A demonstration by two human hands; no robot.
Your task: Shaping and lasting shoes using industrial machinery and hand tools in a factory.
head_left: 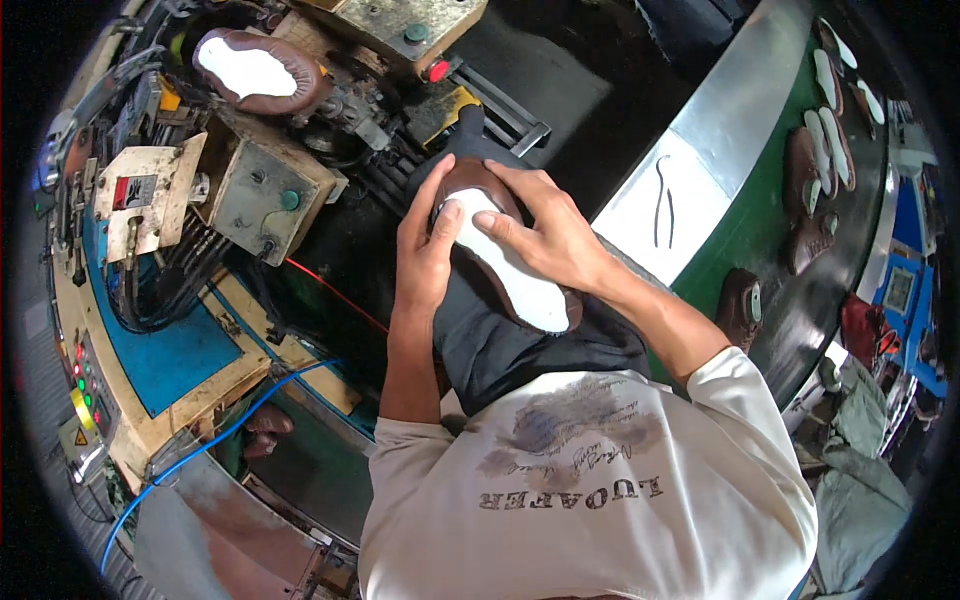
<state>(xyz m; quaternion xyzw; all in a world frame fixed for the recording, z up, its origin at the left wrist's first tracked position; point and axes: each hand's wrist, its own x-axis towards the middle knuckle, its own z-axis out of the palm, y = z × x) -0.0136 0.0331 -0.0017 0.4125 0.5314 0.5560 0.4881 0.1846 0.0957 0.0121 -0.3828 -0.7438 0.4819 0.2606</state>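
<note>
A brown shoe upper [505, 262] with a white insole facing up rests sole-up on a dark padded support at the centre. My left hand [428, 250] clasps its left side, thumb on the white insole. My right hand [545, 228] lies over its right side and toe, fingers pressing the insole. A dark cloth or apron [520, 345] hangs below the shoe against my body.
A second brown shoe with a white insole [252, 70] sits on the machine at top left. Grimy metal boxes with green buttons [270, 190], a red knob [437, 71] and hoses surround it. At right a green conveyor [790, 210] carries several brown shoes.
</note>
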